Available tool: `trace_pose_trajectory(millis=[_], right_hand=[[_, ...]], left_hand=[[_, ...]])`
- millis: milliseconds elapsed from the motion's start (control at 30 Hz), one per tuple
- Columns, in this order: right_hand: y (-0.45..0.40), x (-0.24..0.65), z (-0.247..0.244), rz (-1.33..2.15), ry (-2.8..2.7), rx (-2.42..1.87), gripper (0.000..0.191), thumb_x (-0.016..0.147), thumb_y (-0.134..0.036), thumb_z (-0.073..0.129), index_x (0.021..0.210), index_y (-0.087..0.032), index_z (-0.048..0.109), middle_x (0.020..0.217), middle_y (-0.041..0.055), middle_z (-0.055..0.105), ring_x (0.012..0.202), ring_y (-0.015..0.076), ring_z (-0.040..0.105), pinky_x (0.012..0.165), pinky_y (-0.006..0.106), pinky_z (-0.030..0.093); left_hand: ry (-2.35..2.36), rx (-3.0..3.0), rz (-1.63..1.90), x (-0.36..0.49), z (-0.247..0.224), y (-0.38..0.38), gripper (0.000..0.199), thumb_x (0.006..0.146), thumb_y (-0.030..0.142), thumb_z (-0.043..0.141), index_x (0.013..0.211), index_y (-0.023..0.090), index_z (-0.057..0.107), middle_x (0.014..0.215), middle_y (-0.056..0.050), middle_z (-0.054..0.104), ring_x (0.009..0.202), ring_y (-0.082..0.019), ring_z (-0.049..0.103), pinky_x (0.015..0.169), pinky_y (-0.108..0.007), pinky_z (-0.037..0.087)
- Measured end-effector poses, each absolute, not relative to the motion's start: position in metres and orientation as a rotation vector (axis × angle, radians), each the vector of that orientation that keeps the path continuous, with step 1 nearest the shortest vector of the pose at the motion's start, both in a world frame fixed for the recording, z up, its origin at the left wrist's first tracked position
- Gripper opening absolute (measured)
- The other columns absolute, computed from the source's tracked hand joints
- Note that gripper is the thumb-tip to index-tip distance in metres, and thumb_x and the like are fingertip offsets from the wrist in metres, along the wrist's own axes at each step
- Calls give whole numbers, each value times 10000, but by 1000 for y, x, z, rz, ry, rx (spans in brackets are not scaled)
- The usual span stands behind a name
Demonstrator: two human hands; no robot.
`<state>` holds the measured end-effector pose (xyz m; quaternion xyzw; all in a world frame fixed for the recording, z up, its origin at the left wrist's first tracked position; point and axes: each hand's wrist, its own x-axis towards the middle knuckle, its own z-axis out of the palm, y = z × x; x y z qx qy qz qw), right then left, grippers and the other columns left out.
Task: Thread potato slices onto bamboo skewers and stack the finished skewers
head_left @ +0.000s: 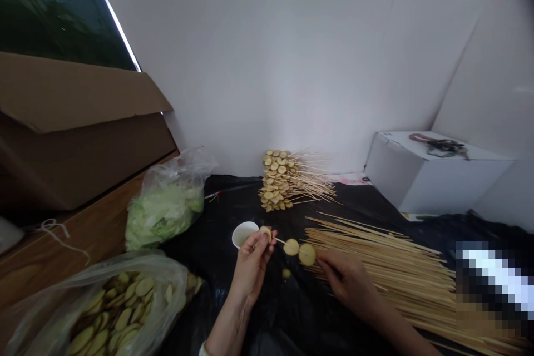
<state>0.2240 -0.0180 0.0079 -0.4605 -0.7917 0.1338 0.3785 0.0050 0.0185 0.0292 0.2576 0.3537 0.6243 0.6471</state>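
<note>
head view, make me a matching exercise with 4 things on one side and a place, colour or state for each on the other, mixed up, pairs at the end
Column 1
1. left hand
2. bowl
3. loaded skewers
4. bare sticks

Column 2
A. spread out beyond the right hand
B. pinching a slice
C. stacked near the foot of the wall
D. white, with a round rim

Right pairs: 1-B, 2-D, 3-C, 4-A
</note>
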Motion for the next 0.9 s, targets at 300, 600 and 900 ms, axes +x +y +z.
trace_pose_trajectory(millis=[300,600,900], right_hand=[[-16,224,3,268,-2029,-1149,216,935,-199,413,924,-203,629,818,50,670,735,172,624,671,286,470],[-18,222,4,211,-2042,-1102,218,933,-166,408,937,-202,623,793,44,656,696,157,615,632,261,447],[-19,221,0,70,-2067,-1124,254,930,-134,367,903,-197,612,758,44,650,668,160,609,617,263,419]], left_hand=[[816,626,1407,5,30,20,264,639,244,818,860,120,745,881,-83,715,712,-80,608,639,-144,494],[869,633,1420,5,29,19,271,584,280,846,776,111,757,731,-31,651,638,-53,533,583,-133,450],[983,828,1435,5,27,18,251,618,349,815,750,142,762,716,-23,650,643,-78,499,624,-184,416]])
